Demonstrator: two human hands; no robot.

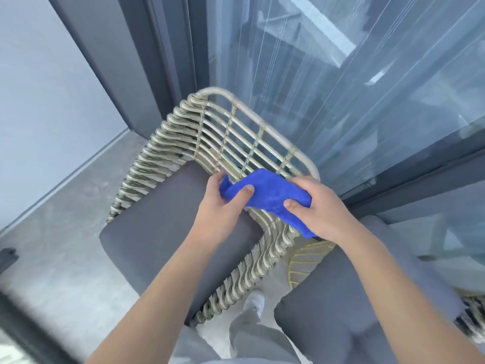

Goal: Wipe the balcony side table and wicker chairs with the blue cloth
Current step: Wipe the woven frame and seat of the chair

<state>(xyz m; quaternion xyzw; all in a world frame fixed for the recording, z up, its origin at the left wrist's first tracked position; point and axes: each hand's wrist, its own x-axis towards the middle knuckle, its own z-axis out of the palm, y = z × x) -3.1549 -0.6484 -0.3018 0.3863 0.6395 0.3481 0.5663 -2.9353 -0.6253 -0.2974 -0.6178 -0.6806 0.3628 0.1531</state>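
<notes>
Head view: the blue cloth [265, 195] is held bunched by both the left hand [225, 198] and right hand [315, 206] at the wicker chair [210, 132] arm. Refolding flat before wiping along each strand is advised.

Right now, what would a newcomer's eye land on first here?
The bright blue cloth at centre, gripped at each end by the left hand and right hand. Under it, the wicker chair with its dark grey cushion, backed against the glass door.
</notes>
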